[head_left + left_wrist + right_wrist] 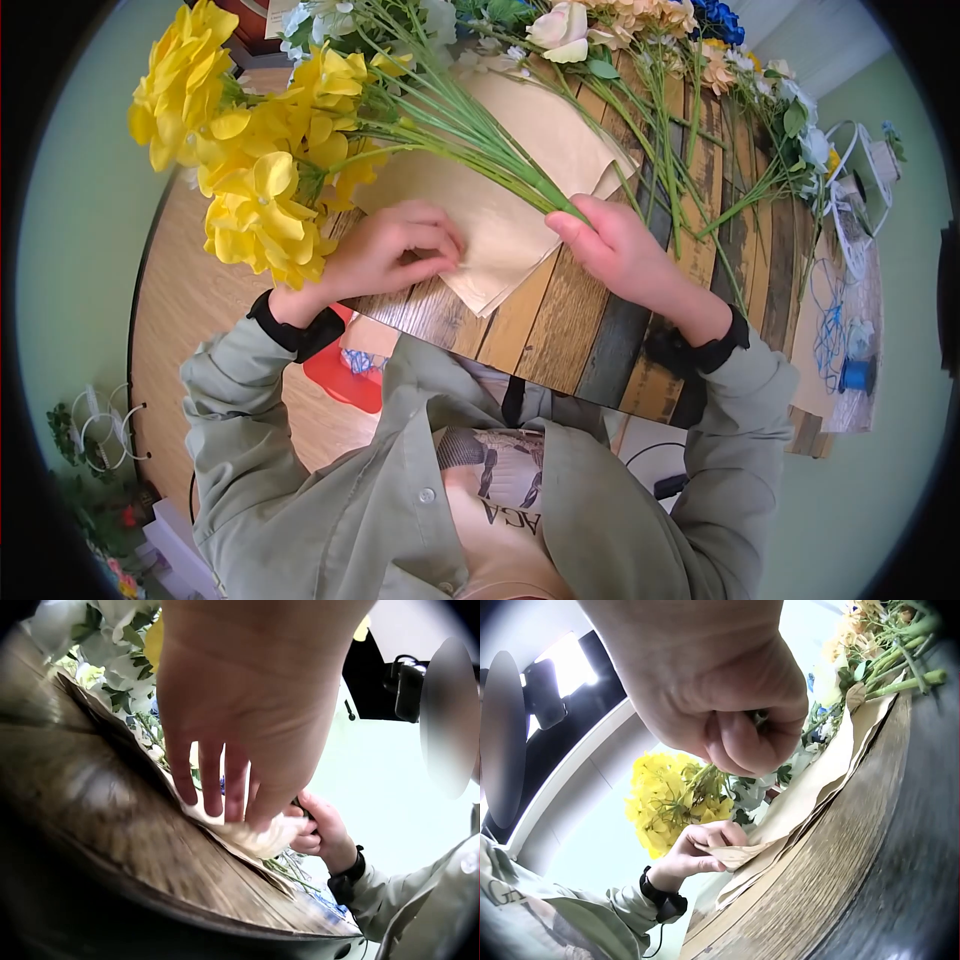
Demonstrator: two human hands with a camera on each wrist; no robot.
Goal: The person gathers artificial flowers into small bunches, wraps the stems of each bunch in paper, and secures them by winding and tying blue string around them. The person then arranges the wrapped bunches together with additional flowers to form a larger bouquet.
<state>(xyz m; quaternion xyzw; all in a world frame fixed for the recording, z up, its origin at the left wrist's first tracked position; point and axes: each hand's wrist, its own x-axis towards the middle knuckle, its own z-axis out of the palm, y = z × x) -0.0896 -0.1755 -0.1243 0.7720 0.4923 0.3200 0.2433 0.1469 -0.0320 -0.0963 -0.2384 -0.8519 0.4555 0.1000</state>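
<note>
My right hand [630, 255] grips a bundle of green stems [500, 150] near their cut ends, above the table's front part. Large yellow artificial flowers [265, 205] top that bundle and lean out to the left, over my left forearm. Below the stems lie layered sheets of brown wrapping paper [495, 245]. At the paper's near left edge is my left hand [395, 248]. In the right wrist view, its thumb and fingers [718, 834] pinch a raised edge of the top sheet. The left wrist view shows the paper [259, 838] bent up under those fingertips.
Across the back of the plank table [545, 335] lie more artificial flowers, among them a pale pink rose [560, 32], peach blooms [640, 15] and blue ones [718, 20]. Loose stems [670, 150] spread to the right. A spool of blue ribbon [856, 375] stands at the far right.
</note>
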